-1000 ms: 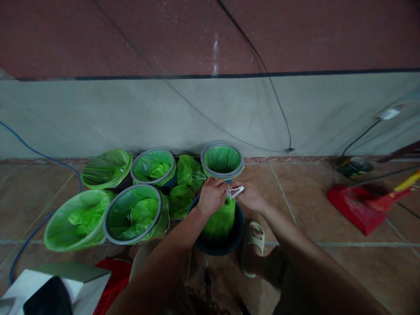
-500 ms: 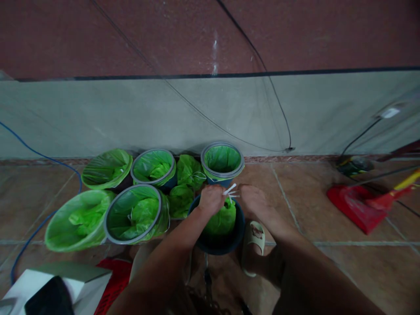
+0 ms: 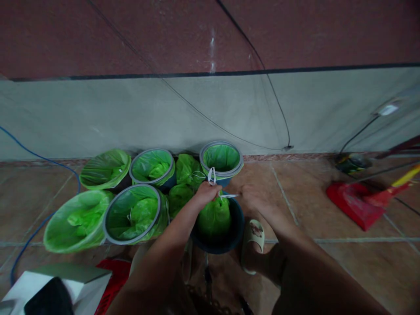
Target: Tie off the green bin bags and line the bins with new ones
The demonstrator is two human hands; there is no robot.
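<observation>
A green plastic garbage bag (image 3: 215, 218), gathered at its top, sits inside a dark blue bin (image 3: 236, 227) between my feet. My left hand (image 3: 209, 191) is closed on the white drawstring (image 3: 212, 175) at the bag's neck, and a loop of it stands up above the fingers. From the neck a second white strand runs right to my right hand (image 3: 253, 196), whose fingers are closed on its end. The bag's base rests low in the bin, with the rim around it.
Several bins with green liners, such as this grey-rimmed one (image 3: 133, 214), stand to the left. Another lined bin (image 3: 221, 159) is against the wall. A red dustpan (image 3: 357, 205) lies right. A white box (image 3: 68, 284) with a black phone-like object (image 3: 49, 299) is lower left.
The drawstring was bunched between both hands; now a strand is stretched sideways and a loop stands up. My left hand and the bag's top have shifted slightly left.
</observation>
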